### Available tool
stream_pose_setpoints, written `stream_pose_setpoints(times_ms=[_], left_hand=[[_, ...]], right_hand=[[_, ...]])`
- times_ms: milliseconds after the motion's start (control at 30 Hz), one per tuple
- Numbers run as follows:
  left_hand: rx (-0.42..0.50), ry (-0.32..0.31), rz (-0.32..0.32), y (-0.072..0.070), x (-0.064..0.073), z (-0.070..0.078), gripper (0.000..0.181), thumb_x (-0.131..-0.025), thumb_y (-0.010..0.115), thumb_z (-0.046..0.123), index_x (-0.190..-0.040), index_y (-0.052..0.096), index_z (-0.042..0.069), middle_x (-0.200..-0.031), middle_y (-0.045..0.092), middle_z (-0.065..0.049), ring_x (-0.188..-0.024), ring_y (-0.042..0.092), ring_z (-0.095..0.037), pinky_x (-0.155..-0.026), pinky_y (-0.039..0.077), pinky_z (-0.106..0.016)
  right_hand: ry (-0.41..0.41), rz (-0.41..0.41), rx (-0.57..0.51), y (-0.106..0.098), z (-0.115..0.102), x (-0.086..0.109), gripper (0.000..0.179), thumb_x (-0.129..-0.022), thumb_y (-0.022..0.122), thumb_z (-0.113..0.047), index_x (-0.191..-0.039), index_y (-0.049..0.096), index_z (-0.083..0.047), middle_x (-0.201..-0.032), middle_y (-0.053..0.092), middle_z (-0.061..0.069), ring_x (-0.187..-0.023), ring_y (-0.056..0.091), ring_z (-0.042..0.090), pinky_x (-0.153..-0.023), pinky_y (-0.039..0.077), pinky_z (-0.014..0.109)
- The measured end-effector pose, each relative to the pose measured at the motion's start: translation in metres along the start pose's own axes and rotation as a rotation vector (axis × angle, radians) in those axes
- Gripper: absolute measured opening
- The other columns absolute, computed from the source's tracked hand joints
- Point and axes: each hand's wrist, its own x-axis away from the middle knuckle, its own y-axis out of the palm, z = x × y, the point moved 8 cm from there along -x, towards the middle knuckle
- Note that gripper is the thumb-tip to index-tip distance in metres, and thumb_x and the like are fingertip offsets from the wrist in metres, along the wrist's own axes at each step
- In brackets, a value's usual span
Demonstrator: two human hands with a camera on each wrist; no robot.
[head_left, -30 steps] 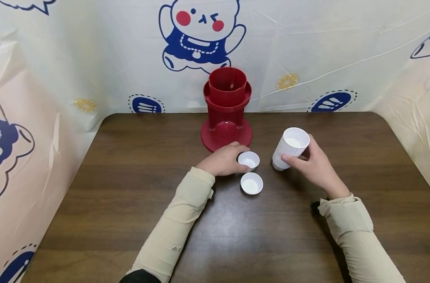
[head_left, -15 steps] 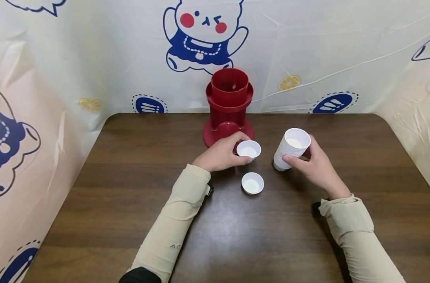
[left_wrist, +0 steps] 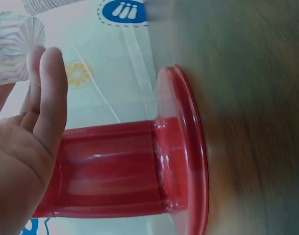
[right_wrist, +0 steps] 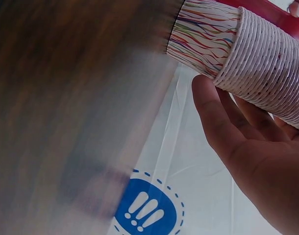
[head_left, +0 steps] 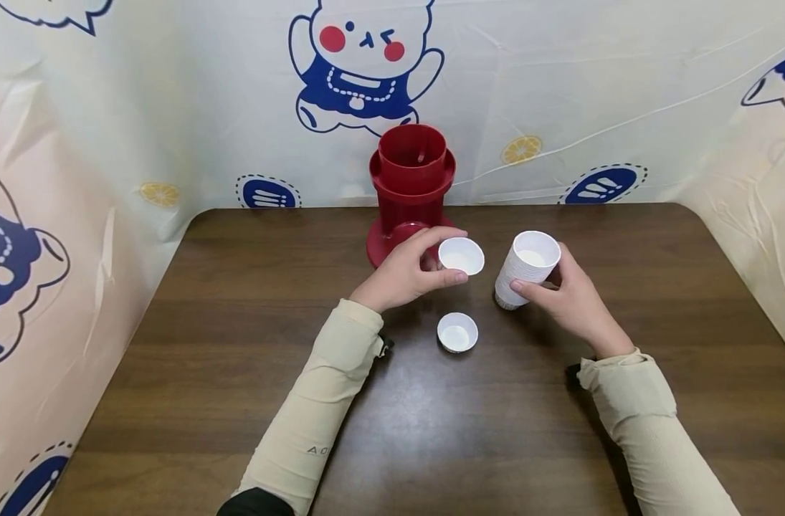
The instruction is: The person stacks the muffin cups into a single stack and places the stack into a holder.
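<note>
My left hand [head_left: 401, 272] pinches a small white paper cup [head_left: 462, 256] between thumb and fingers, raised above the table with its mouth tipped toward the head camera. In the left wrist view this cup [left_wrist: 14, 46] shows a side with fine lines. A second small paper cup [head_left: 457, 334] stands upright on the wood, nearer the body. My right hand [head_left: 576, 304] grips a tall stack of white paper cups [head_left: 527, 266], slightly tilted, thumb in front. Wavy coloured lines cover the lowest cup of the stack [right_wrist: 203, 36] in the right wrist view.
A red stand [head_left: 410, 204] with a round base and a cylinder in its top stands at the table's back edge, just behind my left hand. The brown wooden table [head_left: 237, 373] meets a printed white curtain [head_left: 560, 64] at the back and sides.
My left hand has lifted the small cup up and away from the other one, which stays on the table. The right hand and its stack have hardly moved.
</note>
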Motion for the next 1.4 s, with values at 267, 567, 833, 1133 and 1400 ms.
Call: stream_pose_setpoints(times_ms=[267, 567, 833, 1133, 1400], left_hand=[[0.076, -0.007, 0.096, -0.004, -0.003, 0.007, 0.057, -0.085, 0.083, 0.022, -0.137, 0.059, 0.012, -0.118, 0.061, 0.000, -0.100, 0.053, -0.019, -0.081, 0.049, -0.035], [0.059, -0.024, 0.097, -0.002, -0.010, 0.014, 0.060, -0.085, 0.083, 0.026, -0.140, 0.059, 0.016, -0.118, 0.061, 0.002, -0.099, 0.053, -0.017, -0.080, 0.050, -0.030], [0.008, 0.026, 0.083, 0.009, -0.031, 0.030, 0.060, -0.085, 0.082, 0.031, -0.139, 0.061, 0.016, -0.110, 0.057, 0.002, -0.095, 0.052, -0.016, -0.075, 0.051, -0.030], [0.118, 0.020, 0.088, 0.022, -0.049, 0.037, 0.056, -0.087, 0.081, 0.026, -0.137, 0.059, 0.013, -0.102, 0.059, -0.001, -0.088, 0.053, -0.018, -0.071, 0.048, -0.027], [0.136, 0.005, 0.073, 0.029, -0.054, 0.038, 0.055, -0.089, 0.079, 0.027, -0.138, 0.058, 0.015, -0.091, 0.059, -0.005, -0.078, 0.053, -0.023, -0.063, 0.047, -0.030]], right_hand=[[-0.002, 0.005, -0.001, 0.000, 0.006, 0.001, 0.070, -0.090, 0.079, -0.021, -0.144, 0.038, -0.003, -0.128, 0.056, 0.017, -0.117, 0.057, 0.032, -0.098, 0.046, 0.039], [-0.002, -0.004, -0.020, 0.003, 0.006, -0.001, 0.071, -0.090, 0.079, -0.023, -0.145, 0.038, -0.004, -0.128, 0.056, 0.016, -0.118, 0.056, 0.032, -0.096, 0.046, 0.035], [-0.002, -0.005, -0.034, 0.001, 0.004, 0.000, 0.073, -0.090, 0.078, -0.021, -0.147, 0.036, -0.003, -0.131, 0.054, 0.018, -0.119, 0.055, 0.034, -0.101, 0.043, 0.054], [-0.010, -0.018, -0.030, 0.002, 0.005, -0.001, 0.074, -0.091, 0.078, -0.024, -0.148, 0.035, -0.004, -0.133, 0.053, 0.017, -0.119, 0.055, 0.034, -0.101, 0.044, 0.055], [-0.003, -0.020, -0.032, 0.000, 0.003, -0.002, 0.075, -0.091, 0.078, -0.026, -0.148, 0.035, -0.004, -0.134, 0.052, 0.017, -0.120, 0.055, 0.034, -0.102, 0.043, 0.056]])
